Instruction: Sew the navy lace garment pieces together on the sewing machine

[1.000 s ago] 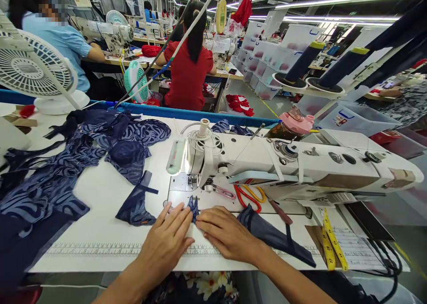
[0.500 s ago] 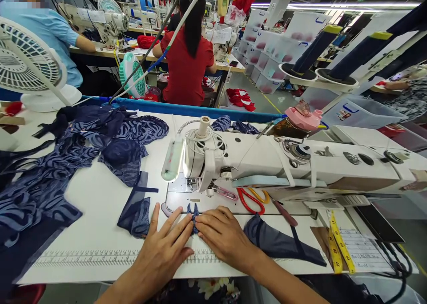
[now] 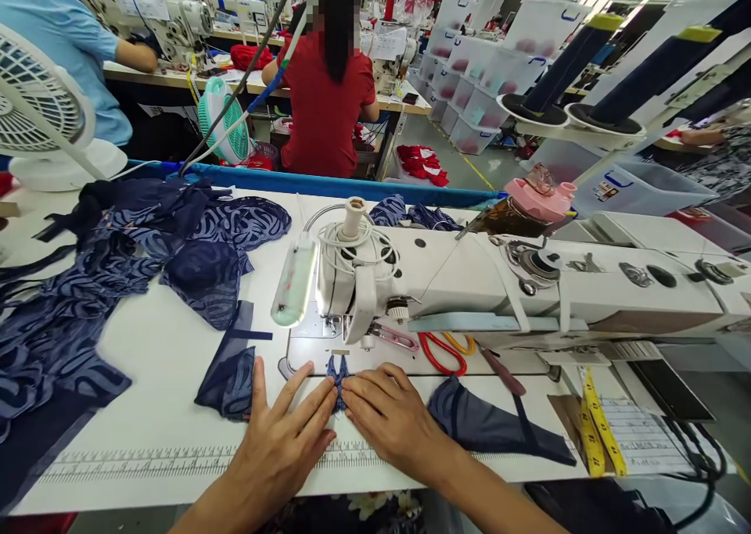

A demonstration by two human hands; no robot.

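Both hands lie flat at the front of a white sewing machine. Between their fingertips is a small dark blue lace piece, with two narrow points toward the machine's needle area. My left hand has its fingers spread, and its fingertips touch the piece's left side. My right hand rests with fingers stretched out on the piece's right side. A sheer navy piece with a patterned cup lies left of my left hand. Right of my right hand is another navy cup piece with a strap.
Navy patterned garments are heaped at the left. Red-handled scissors and a seam tool lie under the machine arm. A yellow tape measure is at the right. A fan stands back left; a person in red sits beyond.
The camera view has shifted slightly, moving the garments and fan a little left in the picture. Both hands stay at the small lace piece, nearly unchanged.
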